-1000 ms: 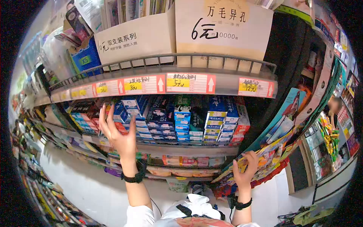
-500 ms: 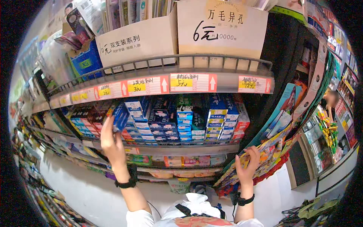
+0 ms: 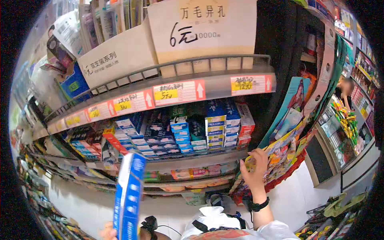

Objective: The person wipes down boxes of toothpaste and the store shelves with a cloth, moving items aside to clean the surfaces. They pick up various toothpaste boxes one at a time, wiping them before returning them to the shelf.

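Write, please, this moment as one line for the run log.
left hand: holds blue-and-white box | right hand: fingers curled, no item visible, near colourful packets | stacked boxes: below price labels

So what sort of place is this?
Most likely a shop: handwritten price tags line the shelf edge, stacked boxes sit beneath it, and more stocked shelves stand at far right.

Upper shelf [image 3: 218, 87]: a wire rail [image 3: 180, 63] runs along the front edge; price labels [image 3: 180, 93] with arrows sit below it. Behind the rail, a panel marked 6元 [image 3: 204, 36] stands beside a carton [image 3: 120, 58] of upright packs [image 3: 116, 18]. Far right: a person [image 3: 346, 102] near yellow-green packets [image 3: 345, 122].
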Motion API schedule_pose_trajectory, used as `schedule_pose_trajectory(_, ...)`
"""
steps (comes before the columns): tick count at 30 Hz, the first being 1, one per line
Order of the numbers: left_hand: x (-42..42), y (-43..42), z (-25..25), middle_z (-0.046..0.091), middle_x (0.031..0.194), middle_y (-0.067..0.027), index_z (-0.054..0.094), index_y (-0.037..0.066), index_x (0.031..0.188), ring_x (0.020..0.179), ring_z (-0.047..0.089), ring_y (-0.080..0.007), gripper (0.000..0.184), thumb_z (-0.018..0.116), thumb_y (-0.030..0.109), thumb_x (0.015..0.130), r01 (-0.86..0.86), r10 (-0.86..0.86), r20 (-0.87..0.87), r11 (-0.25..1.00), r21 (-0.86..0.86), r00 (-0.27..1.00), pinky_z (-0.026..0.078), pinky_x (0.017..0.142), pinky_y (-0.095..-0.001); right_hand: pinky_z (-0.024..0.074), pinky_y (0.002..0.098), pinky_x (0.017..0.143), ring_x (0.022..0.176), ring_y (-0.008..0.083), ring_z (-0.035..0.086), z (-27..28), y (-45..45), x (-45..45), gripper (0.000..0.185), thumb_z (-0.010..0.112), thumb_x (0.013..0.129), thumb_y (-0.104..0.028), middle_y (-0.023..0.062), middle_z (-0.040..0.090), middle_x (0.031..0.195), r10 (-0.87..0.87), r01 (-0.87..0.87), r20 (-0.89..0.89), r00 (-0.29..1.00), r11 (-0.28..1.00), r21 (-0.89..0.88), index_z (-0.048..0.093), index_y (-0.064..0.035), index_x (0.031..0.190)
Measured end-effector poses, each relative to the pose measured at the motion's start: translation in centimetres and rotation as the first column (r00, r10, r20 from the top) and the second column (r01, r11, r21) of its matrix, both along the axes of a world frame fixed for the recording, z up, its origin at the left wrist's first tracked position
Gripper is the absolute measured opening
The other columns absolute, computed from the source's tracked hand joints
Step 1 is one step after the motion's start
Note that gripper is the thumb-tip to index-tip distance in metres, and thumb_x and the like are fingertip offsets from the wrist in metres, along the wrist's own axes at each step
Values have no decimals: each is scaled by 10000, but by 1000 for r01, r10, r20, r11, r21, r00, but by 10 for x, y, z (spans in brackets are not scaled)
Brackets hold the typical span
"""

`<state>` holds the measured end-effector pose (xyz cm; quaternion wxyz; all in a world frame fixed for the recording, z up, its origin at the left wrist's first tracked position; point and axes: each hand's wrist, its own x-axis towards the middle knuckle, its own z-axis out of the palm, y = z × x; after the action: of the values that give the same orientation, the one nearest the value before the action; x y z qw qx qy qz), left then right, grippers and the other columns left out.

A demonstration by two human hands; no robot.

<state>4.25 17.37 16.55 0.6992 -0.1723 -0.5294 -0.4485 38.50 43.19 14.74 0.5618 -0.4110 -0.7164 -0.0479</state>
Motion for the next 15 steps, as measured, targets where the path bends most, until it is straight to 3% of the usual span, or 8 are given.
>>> schedule_pose_trajectory(3,67,53,46,569,952,-92,514,72,1139,905,573,-266,305,585,249,901,653,-656,-339,744,-141,674,498,799,-370,416,420,850,968,338,527,4,-1,2,391,753,676,-112,143,558,1057,28,-28,-16,999,999,22,562,-56,1012)
schedule_pose_trajectory(7,124,103,70,564,895,-78,522,90,1112,852,576,-270,282,601,203,866,843,-929,-357,264,-468,93,505,743,-371,418,425,832,953,338,538,6,-5,9,374,758,667,-136,135,568,1023,38,-38,-25,999,999,10,584,-57,989)
schedule_pose_trajectory(8,133,107,71,602,892,-107,569,86,1047,844,600,-306,236,611,181,835,818,-957,-280,224,-531,80,511,706,-418,417,424,826,956,336,540,7,-6,11,384,762,660,-141,134,569,1027,68,-68,-25,997,998,-4,588,-61,993)
schedule_pose_trajectory(9,128,106,79,631,932,-49,585,109,1012,719,558,-204,245,528,332,926,718,-970,-191,238,-654,147,506,609,-345,417,423,820,960,334,541,6,-7,13,394,765,653,-145,134,569,1031,99,-100,-26,995,995,-19,591,-64,996)
schedule_pose_trajectory(10,138,97,87,665,1079,-27,612,108,1045,853,598,-169,275,709,169,796,657,-979,116,25,-753,169,488,742,-314,416,421,813,962,330,543,4,-8,14,399,770,644,-152,129,574,1038,78,-78,-12,997,997,-28,598,-71,994)
schedule_pose_trajectory(11,153,109,88,678,1065,44,637,159,1022,747,563,-109,289,697,115,743,734,-962,198,2,-680,187,456,641,-263,416,421,813,962,330,543,7,-10,16,399,770,644,-152,129,574,1038,74,-74,-13,997,997,-29,598,-71,994)
schedule_pose_trajectory(12,160,129,94,685,1084,4,649,138,1008,653,516,-112,265,681,91,750,738,-974,145,33,-674,176,434,570,-259,437,431,809,950,337,551,12,-13,18,374,775,653,-152,136,585,1035,94,-94,-5,996,994,-57,600,-65,972)
schedule_pose_trajectory(15,172,170,94,671,1136,-74,688,94,1017,780,540,-147,280,698,67,739,720,-974,155,12,-693,165,457,638,-272,460,439,767,911,346,560,11,-15,24,363,781,660,-153,144,598,1033,117,-117,-2,993,992,-57,601,-59,960)
